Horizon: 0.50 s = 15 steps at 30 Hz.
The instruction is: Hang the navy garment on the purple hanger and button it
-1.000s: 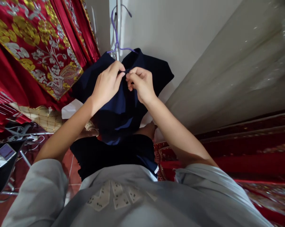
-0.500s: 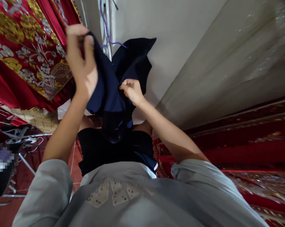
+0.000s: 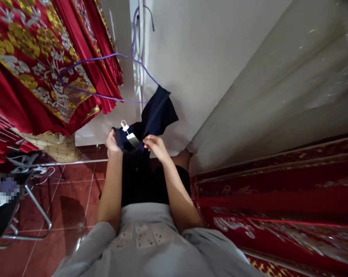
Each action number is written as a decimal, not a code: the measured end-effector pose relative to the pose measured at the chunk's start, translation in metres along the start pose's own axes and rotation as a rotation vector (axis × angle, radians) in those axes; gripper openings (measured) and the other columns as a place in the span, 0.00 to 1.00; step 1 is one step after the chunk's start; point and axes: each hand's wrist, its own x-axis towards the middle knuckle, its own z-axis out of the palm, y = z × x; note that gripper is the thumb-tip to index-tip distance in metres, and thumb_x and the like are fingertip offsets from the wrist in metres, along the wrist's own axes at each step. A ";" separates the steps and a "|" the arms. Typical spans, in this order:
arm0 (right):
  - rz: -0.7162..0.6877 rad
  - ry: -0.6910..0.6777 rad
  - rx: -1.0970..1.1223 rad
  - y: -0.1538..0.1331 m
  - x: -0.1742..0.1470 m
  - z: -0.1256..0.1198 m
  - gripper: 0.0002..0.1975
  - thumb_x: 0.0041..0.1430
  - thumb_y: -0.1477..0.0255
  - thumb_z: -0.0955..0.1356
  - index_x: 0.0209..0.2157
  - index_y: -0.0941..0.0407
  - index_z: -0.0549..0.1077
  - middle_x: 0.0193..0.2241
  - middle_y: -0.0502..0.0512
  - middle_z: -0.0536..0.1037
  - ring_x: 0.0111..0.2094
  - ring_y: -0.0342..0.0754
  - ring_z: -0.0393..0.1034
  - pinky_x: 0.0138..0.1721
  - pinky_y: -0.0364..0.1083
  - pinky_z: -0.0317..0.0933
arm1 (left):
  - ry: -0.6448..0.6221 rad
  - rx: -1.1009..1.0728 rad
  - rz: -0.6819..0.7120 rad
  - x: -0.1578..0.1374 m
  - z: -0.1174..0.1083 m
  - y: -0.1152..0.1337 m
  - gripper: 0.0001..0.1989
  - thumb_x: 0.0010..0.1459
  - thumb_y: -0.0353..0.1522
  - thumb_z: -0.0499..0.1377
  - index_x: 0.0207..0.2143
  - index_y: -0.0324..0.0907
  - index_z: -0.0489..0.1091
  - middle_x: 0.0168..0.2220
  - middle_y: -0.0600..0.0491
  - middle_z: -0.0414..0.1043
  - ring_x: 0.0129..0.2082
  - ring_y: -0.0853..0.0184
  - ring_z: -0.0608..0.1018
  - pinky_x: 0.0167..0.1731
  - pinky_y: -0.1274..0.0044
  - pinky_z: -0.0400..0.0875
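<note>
A dark navy garment (image 3: 159,111) hangs by one side from a purple wire hanger (image 3: 104,97) in front of the wall. The other half of the hanger is bare. My left hand (image 3: 112,143) grips the garment's edge at the left, with the cloth gathered low near my lap. A white tag (image 3: 132,139) dangles on the cloth between my hands. My right hand (image 3: 155,145) pinches the garment on its right side, below the part still over the hanger. What kind of garment it is I cannot tell.
Red cloth with gold and silver embroidery (image 3: 55,73) hangs at the upper left. A chair with metal legs (image 3: 37,207) stands at the lower left on red tiles (image 3: 70,207). Grey plastic sheeting (image 3: 243,100) and red embroidered fabric (image 3: 272,200) lie to the right.
My left hand has come down from beside the hanger, pulling the garment's left side off it. My right hand has lowered too. The bare hanger arm and the white tag now show.
</note>
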 end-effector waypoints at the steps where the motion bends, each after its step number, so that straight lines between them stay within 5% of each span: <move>1: 0.025 0.009 -0.036 0.007 -0.004 -0.008 0.15 0.49 0.59 0.72 0.32 0.56 0.73 0.30 0.52 0.77 0.33 0.47 0.71 0.36 0.45 0.63 | 0.016 -0.047 0.002 -0.004 0.009 -0.001 0.12 0.72 0.32 0.49 0.34 0.42 0.65 0.31 0.53 0.70 0.35 0.70 0.77 0.45 0.75 0.72; 4: -0.014 -0.107 -0.117 0.005 -0.010 -0.024 0.28 0.44 0.59 0.78 0.47 0.54 0.74 0.49 0.57 0.78 0.51 0.54 0.71 0.52 0.52 0.64 | -0.105 -0.075 0.065 -0.021 0.040 0.003 0.04 0.67 0.34 0.57 0.41 0.44 0.70 0.40 0.52 0.74 0.40 0.67 0.79 0.44 0.76 0.74; 6: -0.113 -0.242 -0.100 -0.012 -0.007 -0.021 0.31 0.46 0.58 0.78 0.51 0.53 0.71 0.52 0.58 0.77 0.53 0.56 0.70 0.56 0.54 0.64 | -0.263 0.009 0.149 -0.034 0.060 0.009 0.06 0.66 0.36 0.61 0.43 0.46 0.71 0.42 0.51 0.74 0.41 0.66 0.79 0.43 0.75 0.75; 9: -0.253 -0.336 -0.121 -0.046 0.003 -0.010 0.24 0.54 0.57 0.75 0.46 0.56 0.72 0.46 0.58 0.77 0.49 0.55 0.71 0.52 0.52 0.66 | -0.417 0.276 0.382 -0.041 0.078 0.022 0.08 0.66 0.39 0.63 0.41 0.45 0.73 0.45 0.49 0.75 0.47 0.63 0.79 0.49 0.74 0.74; 12: -0.253 -0.436 -0.283 -0.079 0.017 -0.010 0.18 0.58 0.55 0.71 0.33 0.58 0.72 0.31 0.53 0.74 0.35 0.49 0.68 0.38 0.48 0.65 | -0.510 0.559 0.563 -0.032 0.074 0.038 0.15 0.68 0.46 0.60 0.47 0.45 0.74 0.55 0.46 0.73 0.58 0.59 0.75 0.58 0.70 0.71; 15: -0.296 -0.585 -0.487 -0.114 0.027 -0.024 0.21 0.59 0.55 0.71 0.25 0.57 0.67 0.22 0.48 0.64 0.27 0.43 0.58 0.30 0.44 0.56 | -0.703 0.831 0.412 -0.018 0.055 0.046 0.28 0.72 0.54 0.44 0.55 0.45 0.71 0.56 0.43 0.74 0.61 0.57 0.74 0.61 0.64 0.70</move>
